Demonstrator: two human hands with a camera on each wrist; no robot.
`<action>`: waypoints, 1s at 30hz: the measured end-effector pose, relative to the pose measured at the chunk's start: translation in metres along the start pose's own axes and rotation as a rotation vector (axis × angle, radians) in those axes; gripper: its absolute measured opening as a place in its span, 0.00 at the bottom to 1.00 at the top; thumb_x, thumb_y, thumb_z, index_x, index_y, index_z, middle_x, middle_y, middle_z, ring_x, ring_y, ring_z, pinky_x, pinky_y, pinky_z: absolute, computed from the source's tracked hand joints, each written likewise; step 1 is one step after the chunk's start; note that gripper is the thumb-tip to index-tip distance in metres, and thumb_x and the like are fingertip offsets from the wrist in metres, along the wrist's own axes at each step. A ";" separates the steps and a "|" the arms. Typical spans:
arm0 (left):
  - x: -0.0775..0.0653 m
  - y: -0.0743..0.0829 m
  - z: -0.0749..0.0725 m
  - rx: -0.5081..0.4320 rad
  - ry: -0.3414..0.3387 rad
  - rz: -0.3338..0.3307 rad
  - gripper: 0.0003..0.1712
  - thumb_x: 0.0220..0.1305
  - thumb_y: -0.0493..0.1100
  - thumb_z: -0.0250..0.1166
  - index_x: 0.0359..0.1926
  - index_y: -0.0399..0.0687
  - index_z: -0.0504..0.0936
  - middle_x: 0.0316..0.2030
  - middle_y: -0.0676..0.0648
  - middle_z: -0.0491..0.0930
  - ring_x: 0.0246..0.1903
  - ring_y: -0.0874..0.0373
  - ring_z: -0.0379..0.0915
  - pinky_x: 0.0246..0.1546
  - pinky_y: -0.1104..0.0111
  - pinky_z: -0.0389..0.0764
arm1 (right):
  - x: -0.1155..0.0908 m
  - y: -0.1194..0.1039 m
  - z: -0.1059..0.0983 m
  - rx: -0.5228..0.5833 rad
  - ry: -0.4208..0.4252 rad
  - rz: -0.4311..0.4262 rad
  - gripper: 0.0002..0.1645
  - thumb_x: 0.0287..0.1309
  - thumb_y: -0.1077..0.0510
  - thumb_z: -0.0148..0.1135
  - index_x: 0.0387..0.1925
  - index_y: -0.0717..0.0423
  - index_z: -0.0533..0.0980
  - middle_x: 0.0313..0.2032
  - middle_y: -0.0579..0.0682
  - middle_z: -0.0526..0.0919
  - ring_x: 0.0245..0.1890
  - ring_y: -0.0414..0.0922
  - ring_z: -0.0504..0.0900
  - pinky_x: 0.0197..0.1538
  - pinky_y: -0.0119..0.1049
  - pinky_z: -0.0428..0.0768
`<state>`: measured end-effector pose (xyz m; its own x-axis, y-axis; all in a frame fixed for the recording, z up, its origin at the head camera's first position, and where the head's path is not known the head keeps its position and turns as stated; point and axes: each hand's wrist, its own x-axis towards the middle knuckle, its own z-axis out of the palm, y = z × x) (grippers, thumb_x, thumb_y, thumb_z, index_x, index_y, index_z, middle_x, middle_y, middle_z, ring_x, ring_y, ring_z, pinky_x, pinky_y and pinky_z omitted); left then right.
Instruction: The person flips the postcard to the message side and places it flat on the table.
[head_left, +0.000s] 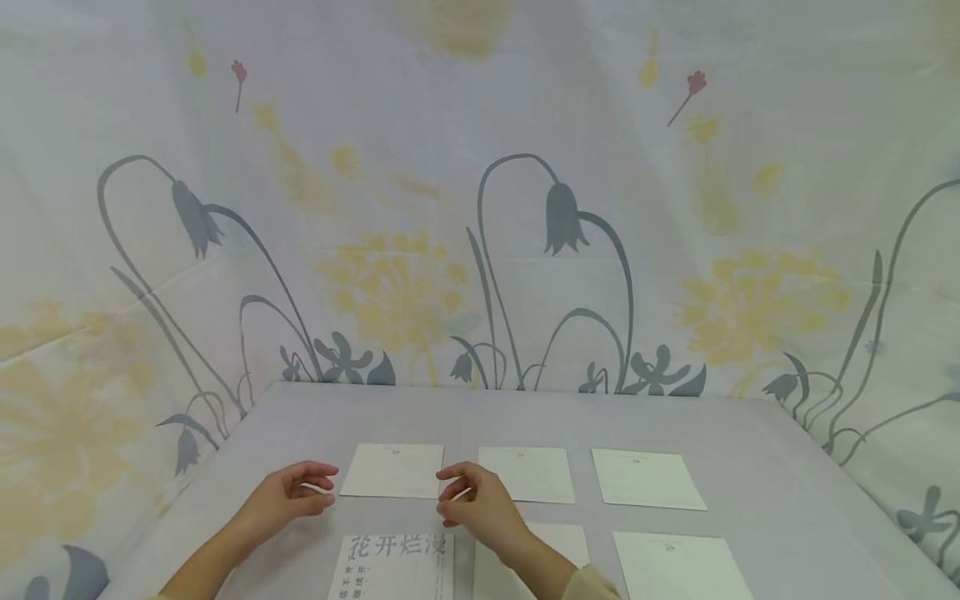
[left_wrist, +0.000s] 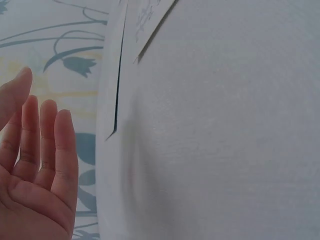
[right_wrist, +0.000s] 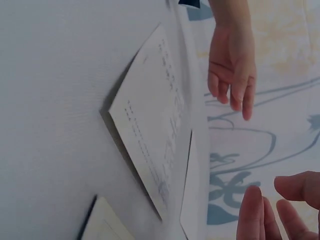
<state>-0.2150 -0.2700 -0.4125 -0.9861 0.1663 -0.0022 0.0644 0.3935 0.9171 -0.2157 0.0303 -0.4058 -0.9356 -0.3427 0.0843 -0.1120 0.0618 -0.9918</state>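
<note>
Both hands hover above several pale cards. My left hand (head_left: 288,493), fingers loosely bent, is just left of the far-left blank card (head_left: 393,471) and holds nothing. Over that card's right edge, my right hand (head_left: 480,500) hangs with relaxed fingers and grips nothing. Nearer to me lies a card with grey Chinese characters (head_left: 393,571), cut off by the head view's lower edge. The right wrist view shows this printed card (right_wrist: 147,120) flat on the table. A near middle card (head_left: 562,542) is partly hidden behind my right forearm.
Two more cards complete the far row, a middle card (head_left: 528,475) and a right card (head_left: 648,479). Another card (head_left: 682,567) lies near right. The grey-white table (head_left: 787,500) meets a flower-patterned curtain (head_left: 420,200) at its back and sides.
</note>
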 end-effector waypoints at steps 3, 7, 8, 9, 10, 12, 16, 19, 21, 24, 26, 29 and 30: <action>-0.004 -0.002 0.002 0.024 -0.012 0.010 0.29 0.54 0.41 0.69 0.54 0.31 0.72 0.41 0.42 0.76 0.38 0.54 0.76 0.36 0.68 0.79 | -0.007 0.004 0.002 -0.010 -0.019 -0.014 0.21 0.47 0.73 0.62 0.46 0.67 0.74 0.30 0.51 0.76 0.25 0.42 0.78 0.31 0.35 0.82; -0.009 -0.004 0.005 0.038 -0.072 0.082 0.27 0.55 0.40 0.69 0.52 0.30 0.72 0.40 0.40 0.75 0.37 0.57 0.76 0.36 0.70 0.79 | -0.013 0.008 0.004 -0.053 -0.020 -0.041 0.20 0.46 0.72 0.63 0.45 0.66 0.75 0.30 0.50 0.76 0.25 0.41 0.78 0.29 0.32 0.81; -0.010 -0.004 0.006 0.038 -0.094 0.106 0.26 0.55 0.40 0.69 0.52 0.30 0.72 0.40 0.40 0.75 0.37 0.57 0.75 0.37 0.70 0.79 | -0.015 0.009 0.004 -0.067 -0.019 -0.042 0.20 0.46 0.71 0.63 0.44 0.65 0.75 0.30 0.50 0.77 0.26 0.41 0.78 0.29 0.31 0.80; -0.011 -0.005 0.006 0.037 -0.117 0.134 0.26 0.55 0.39 0.68 0.51 0.29 0.72 0.40 0.39 0.75 0.37 0.58 0.75 0.37 0.71 0.78 | -0.016 0.010 0.004 -0.080 -0.020 -0.047 0.19 0.45 0.70 0.64 0.44 0.64 0.75 0.30 0.50 0.77 0.26 0.41 0.78 0.28 0.31 0.80; -0.012 -0.006 0.007 0.043 -0.140 0.164 0.25 0.55 0.38 0.68 0.51 0.29 0.72 0.41 0.39 0.75 0.37 0.58 0.75 0.38 0.71 0.78 | -0.017 0.010 0.004 -0.097 -0.023 -0.056 0.19 0.45 0.70 0.64 0.44 0.63 0.76 0.31 0.49 0.77 0.27 0.41 0.78 0.28 0.30 0.79; -0.015 -0.006 0.008 0.075 -0.184 0.220 0.24 0.55 0.38 0.68 0.50 0.31 0.72 0.42 0.39 0.75 0.40 0.59 0.74 0.41 0.72 0.78 | -0.020 0.011 0.004 -0.136 -0.035 -0.077 0.19 0.45 0.68 0.66 0.43 0.60 0.76 0.32 0.49 0.77 0.29 0.41 0.77 0.29 0.29 0.78; -0.022 -0.011 0.009 0.232 -0.226 0.369 0.22 0.52 0.43 0.71 0.48 0.45 0.75 0.48 0.44 0.74 0.49 0.65 0.68 0.47 0.73 0.73 | -0.025 0.010 0.002 -0.223 -0.076 -0.161 0.19 0.45 0.65 0.69 0.42 0.57 0.76 0.37 0.48 0.77 0.38 0.46 0.75 0.36 0.30 0.78; -0.027 -0.015 0.010 0.359 -0.215 0.511 0.22 0.48 0.47 0.73 0.45 0.56 0.75 0.54 0.47 0.70 0.55 0.69 0.59 0.50 0.73 0.67 | -0.028 0.009 0.000 -0.292 -0.120 -0.205 0.18 0.45 0.62 0.70 0.41 0.53 0.76 0.41 0.43 0.74 0.44 0.48 0.73 0.42 0.32 0.78; -0.029 -0.018 0.011 0.409 -0.205 0.570 0.24 0.45 0.49 0.74 0.44 0.60 0.75 0.58 0.48 0.66 0.58 0.69 0.53 0.50 0.72 0.64 | -0.029 0.009 -0.001 -0.340 -0.156 -0.214 0.18 0.45 0.60 0.71 0.41 0.50 0.76 0.43 0.40 0.72 0.47 0.46 0.71 0.45 0.33 0.77; -0.031 -0.020 0.012 0.459 -0.207 0.594 0.24 0.44 0.52 0.74 0.44 0.64 0.75 0.61 0.49 0.63 0.59 0.71 0.46 0.50 0.71 0.62 | -0.030 0.009 -0.002 -0.429 -0.211 -0.229 0.18 0.44 0.58 0.72 0.40 0.48 0.77 0.47 0.42 0.70 0.51 0.44 0.68 0.49 0.37 0.74; -0.032 -0.021 0.013 0.483 -0.220 0.592 0.24 0.43 0.54 0.74 0.43 0.65 0.75 0.62 0.47 0.61 0.60 0.71 0.44 0.51 0.69 0.63 | -0.031 0.009 -0.003 -0.489 -0.248 -0.234 0.19 0.42 0.56 0.73 0.39 0.46 0.77 0.51 0.46 0.70 0.54 0.44 0.66 0.52 0.39 0.72; -0.032 -0.022 0.013 0.529 -0.231 0.597 0.24 0.43 0.56 0.73 0.43 0.66 0.74 0.61 0.46 0.63 0.62 0.63 0.45 0.53 0.66 0.64 | -0.032 0.010 -0.004 -0.597 -0.311 -0.258 0.20 0.41 0.53 0.75 0.40 0.44 0.78 0.56 0.53 0.68 0.57 0.48 0.63 0.53 0.41 0.70; -0.033 -0.022 0.014 0.536 -0.239 0.591 0.24 0.44 0.56 0.73 0.43 0.66 0.74 0.61 0.46 0.64 0.62 0.59 0.46 0.53 0.64 0.64 | -0.032 0.010 -0.005 -0.631 -0.333 -0.264 0.20 0.41 0.53 0.75 0.40 0.43 0.79 0.57 0.54 0.67 0.57 0.49 0.63 0.53 0.40 0.70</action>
<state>-0.1822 -0.2717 -0.4382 -0.7113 0.6447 0.2801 0.6855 0.5480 0.4794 -0.1887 0.0463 -0.4179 -0.7119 -0.6791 0.1788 -0.5820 0.4281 -0.6914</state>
